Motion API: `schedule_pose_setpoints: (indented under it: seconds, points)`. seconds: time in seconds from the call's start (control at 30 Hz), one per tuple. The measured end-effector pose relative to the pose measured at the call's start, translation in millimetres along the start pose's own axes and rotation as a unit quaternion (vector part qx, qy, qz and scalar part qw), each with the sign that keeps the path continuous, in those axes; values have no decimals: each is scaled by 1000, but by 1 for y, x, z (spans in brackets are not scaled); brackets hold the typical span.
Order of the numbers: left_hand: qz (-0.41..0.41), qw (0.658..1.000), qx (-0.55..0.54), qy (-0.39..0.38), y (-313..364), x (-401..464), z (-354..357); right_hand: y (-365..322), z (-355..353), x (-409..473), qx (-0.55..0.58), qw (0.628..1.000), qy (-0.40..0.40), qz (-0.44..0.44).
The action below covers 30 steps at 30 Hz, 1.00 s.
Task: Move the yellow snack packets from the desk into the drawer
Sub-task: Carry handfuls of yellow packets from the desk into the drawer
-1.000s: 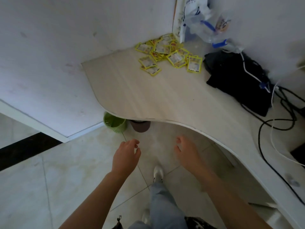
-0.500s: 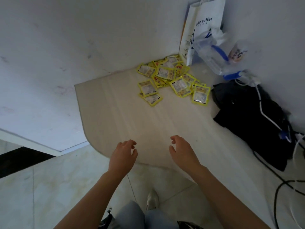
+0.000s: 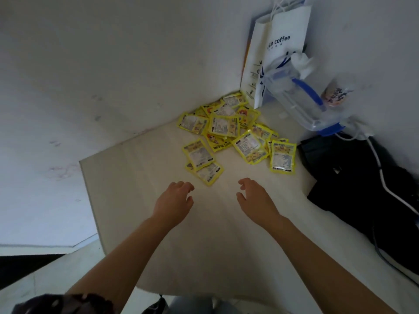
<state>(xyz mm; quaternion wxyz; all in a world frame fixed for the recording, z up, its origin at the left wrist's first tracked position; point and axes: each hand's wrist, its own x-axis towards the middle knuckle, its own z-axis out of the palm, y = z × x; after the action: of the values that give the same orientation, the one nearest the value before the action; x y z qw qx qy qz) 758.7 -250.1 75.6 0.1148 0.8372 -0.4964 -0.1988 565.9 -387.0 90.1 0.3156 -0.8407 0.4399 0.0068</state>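
Left hand (image 3: 173,201) and right hand (image 3: 255,199) out over mid surface (image 3: 140,177), fingers loosely curled, grip on nothing, both short of the nearest packet. Yellow snack packets (image 3: 229,137) heaped in the far corner against the wall, a few loose toward the hands. White coffee paper bag (image 3: 281,41) upright behind; clear plastic bag (image 3: 301,103) and black bag (image 3: 353,177) along the right edge.
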Motion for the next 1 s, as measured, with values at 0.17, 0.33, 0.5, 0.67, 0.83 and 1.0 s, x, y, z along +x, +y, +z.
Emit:
schedule_pose_setpoints:
  seconds: [0.17,0.33,0.5,0.67,0.83,1.0]
  points:
    - [57,997,32,-43,-10,66,-18,-19,2,50,-1,1000,-4,24]
    - [103,991,63,-65,-15,121,-22,-35,10,89,3,998,-28,51]
    - [192,962,137,-140,-19,166,-17,-49,25,120,-29,996,-53,72]
    - [218,932,209,-200,-24,192,-16,-60,38,139,-98,991,-64,71]
    - [186,941,223,-174,-38,198,-18,-60,45,148,-128,989,-33,58]
    - [161,955,214,-130,-51,184,-20,-54,45,148,-127,989,-44,61]
